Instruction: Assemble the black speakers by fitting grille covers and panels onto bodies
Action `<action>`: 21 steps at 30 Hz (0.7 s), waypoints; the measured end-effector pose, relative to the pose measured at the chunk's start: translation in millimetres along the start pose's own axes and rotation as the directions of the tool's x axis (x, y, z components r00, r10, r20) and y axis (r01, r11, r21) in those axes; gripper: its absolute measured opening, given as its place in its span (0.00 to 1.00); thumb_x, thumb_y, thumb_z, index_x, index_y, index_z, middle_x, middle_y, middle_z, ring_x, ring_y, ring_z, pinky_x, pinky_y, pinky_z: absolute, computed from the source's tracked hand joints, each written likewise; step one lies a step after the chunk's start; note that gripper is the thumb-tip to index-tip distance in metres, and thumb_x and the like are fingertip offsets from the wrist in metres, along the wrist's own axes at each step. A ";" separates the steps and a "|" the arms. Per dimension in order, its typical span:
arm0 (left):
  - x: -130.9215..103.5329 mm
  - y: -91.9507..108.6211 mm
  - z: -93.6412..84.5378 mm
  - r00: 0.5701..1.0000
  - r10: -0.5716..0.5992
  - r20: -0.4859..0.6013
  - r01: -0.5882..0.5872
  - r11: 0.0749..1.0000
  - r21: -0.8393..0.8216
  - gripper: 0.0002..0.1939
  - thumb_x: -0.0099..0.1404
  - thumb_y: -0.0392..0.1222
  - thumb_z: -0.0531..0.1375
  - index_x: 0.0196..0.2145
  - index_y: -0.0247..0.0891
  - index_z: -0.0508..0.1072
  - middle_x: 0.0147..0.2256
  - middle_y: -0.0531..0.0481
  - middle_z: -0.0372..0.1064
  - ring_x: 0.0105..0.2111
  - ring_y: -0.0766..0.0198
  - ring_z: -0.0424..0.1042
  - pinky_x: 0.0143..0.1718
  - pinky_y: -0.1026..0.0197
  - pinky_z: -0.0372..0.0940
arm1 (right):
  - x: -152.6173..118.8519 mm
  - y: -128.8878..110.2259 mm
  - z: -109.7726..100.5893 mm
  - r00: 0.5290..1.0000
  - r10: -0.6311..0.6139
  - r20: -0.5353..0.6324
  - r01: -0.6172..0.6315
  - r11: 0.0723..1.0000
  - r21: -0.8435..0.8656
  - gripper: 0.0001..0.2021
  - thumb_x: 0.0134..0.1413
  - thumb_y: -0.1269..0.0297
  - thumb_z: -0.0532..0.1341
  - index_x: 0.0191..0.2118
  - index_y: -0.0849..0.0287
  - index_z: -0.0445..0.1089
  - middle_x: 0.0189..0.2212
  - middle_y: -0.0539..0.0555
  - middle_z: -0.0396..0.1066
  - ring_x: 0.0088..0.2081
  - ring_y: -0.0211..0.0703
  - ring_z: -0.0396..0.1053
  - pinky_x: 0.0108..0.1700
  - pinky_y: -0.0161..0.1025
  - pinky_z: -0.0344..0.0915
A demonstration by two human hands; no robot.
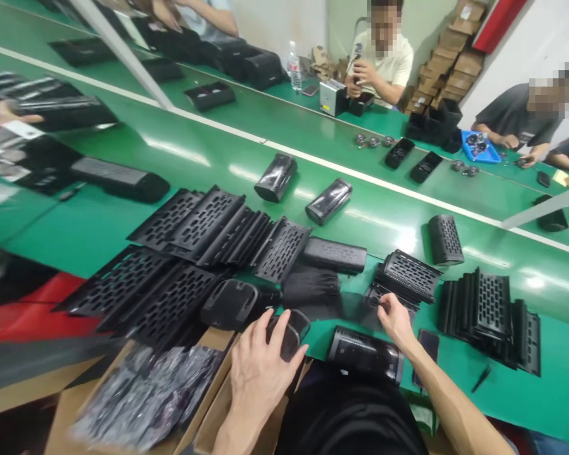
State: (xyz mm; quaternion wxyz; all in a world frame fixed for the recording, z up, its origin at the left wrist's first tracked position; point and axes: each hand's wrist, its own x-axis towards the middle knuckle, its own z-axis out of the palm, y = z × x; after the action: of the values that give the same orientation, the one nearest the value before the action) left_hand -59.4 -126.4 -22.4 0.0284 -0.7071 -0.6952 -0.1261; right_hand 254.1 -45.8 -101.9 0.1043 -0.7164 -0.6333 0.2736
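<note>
My left hand [265,360] reaches down over a black speaker housing with a rounded rim [296,328], its fingers spread on top and thumb along the right side. Beside it, to the left, stands a similar black rounded housing [230,303]. My right hand [396,322] has its thumb and forefinger pinched together at the near edge of a small stack of black slotted grilles [408,275]; what lies between the fingertips is too small to tell. Between my hands, close to my body, lies a glossy black speaker shell [365,354]. Dark mesh-like pieces [310,291] lie behind my left hand.
More slotted grilles [279,249] are piled left, with another stack [493,309] at right. A phone [427,354] lies by my right forearm. An open carton [208,392] holds plastic-wrapped parts. Black shells [275,177] sit on the green belt [208,151]; people work opposite.
</note>
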 end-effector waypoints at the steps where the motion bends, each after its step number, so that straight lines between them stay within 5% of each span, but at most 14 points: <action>1: 1.9 0.7 -2.0 1.000 0.015 0.005 -0.015 1.000 0.005 0.26 0.70 0.48 0.61 0.61 0.34 0.71 0.59 0.28 0.67 0.55 0.35 0.69 0.50 0.39 0.69 | -2.5 13.6 -5.7 0.998 0.047 -0.039 -0.047 0.999 0.012 0.10 0.55 0.61 0.54 0.41 0.54 0.68 0.34 0.53 0.77 0.35 0.48 0.75 0.40 0.41 0.66; 5: 6.8 8.6 -19.5 0.992 0.061 -0.107 -0.071 0.993 -0.093 0.28 0.69 0.50 0.63 0.61 0.33 0.69 0.57 0.28 0.69 0.60 0.31 0.65 0.55 0.34 0.66 | -13.0 56.1 -15.3 0.961 0.231 -0.152 -0.222 0.972 0.075 0.13 0.52 0.57 0.54 0.40 0.55 0.69 0.35 0.57 0.78 0.38 0.54 0.76 0.43 0.46 0.67; 7: 10.0 19.6 -25.5 0.978 0.077 -0.195 -0.128 0.957 -0.262 0.24 0.69 0.47 0.64 0.59 0.37 0.70 0.53 0.34 0.73 0.58 0.38 0.68 0.57 0.39 0.66 | -18.7 69.7 -14.7 0.931 0.312 -0.188 -0.294 0.949 0.114 0.16 0.51 0.53 0.55 0.42 0.56 0.68 0.37 0.59 0.78 0.39 0.56 0.76 0.43 0.47 0.67; 9: 17.2 37.0 -21.2 0.979 0.106 -0.174 -0.175 0.877 -0.447 0.16 0.70 0.42 0.62 0.55 0.41 0.73 0.48 0.41 0.77 0.52 0.47 0.73 0.56 0.46 0.68 | -23.7 79.7 -13.2 0.900 0.383 -0.209 -0.356 0.922 0.155 0.19 0.51 0.51 0.56 0.44 0.57 0.68 0.40 0.61 0.78 0.39 0.55 0.77 0.43 0.47 0.68; 12: 40.9 72.6 8.4 0.976 0.156 0.150 -0.041 0.813 -0.581 0.10 0.72 0.43 0.59 0.49 0.42 0.76 0.44 0.45 0.79 0.48 0.51 0.76 0.53 0.51 0.69 | -27.5 90.4 -10.5 0.856 0.474 -0.208 -0.435 0.876 0.207 0.23 0.51 0.49 0.58 0.48 0.59 0.68 0.43 0.63 0.78 0.39 0.55 0.77 0.43 0.46 0.68; 13: 51.7 85.6 22.9 0.935 0.150 0.322 0.056 0.832 -0.552 0.11 0.72 0.43 0.59 0.49 0.41 0.76 0.46 0.44 0.79 0.49 0.51 0.75 0.53 0.51 0.69 | -27.5 93.0 -9.2 0.845 0.497 -0.198 -0.455 0.863 0.221 0.24 0.50 0.49 0.59 0.48 0.59 0.68 0.43 0.63 0.79 0.39 0.55 0.77 0.43 0.46 0.68; 15: 74.3 110.1 54.0 0.774 0.098 0.626 0.210 0.893 -0.399 0.15 0.71 0.45 0.59 0.53 0.42 0.74 0.52 0.43 0.77 0.54 0.50 0.74 0.55 0.51 0.67 | -26.0 96.8 -6.1 0.832 0.530 -0.167 -0.486 0.839 0.244 0.24 0.49 0.48 0.62 0.48 0.59 0.70 0.41 0.61 0.80 0.40 0.57 0.77 0.42 0.46 0.68; 21: 110.1 150.2 123.5 0.656 0.081 0.750 0.235 0.923 -0.305 0.23 0.61 0.49 0.68 0.50 0.35 0.74 0.51 0.33 0.76 0.55 0.40 0.73 0.54 0.46 0.65 | -21.0 99.7 2.4 0.805 0.585 -0.095 -0.529 0.782 0.329 0.15 0.47 0.51 0.66 0.38 0.54 0.73 0.31 0.55 0.79 0.38 0.56 0.77 0.37 0.44 0.64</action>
State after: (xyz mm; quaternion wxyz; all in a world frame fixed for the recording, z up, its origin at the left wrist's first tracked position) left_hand 106.7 2.9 -97.5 -0.4022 -0.6563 -0.6367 0.0451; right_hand 336.6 -84.1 -147.9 0.1815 -0.8719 -0.3323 0.3105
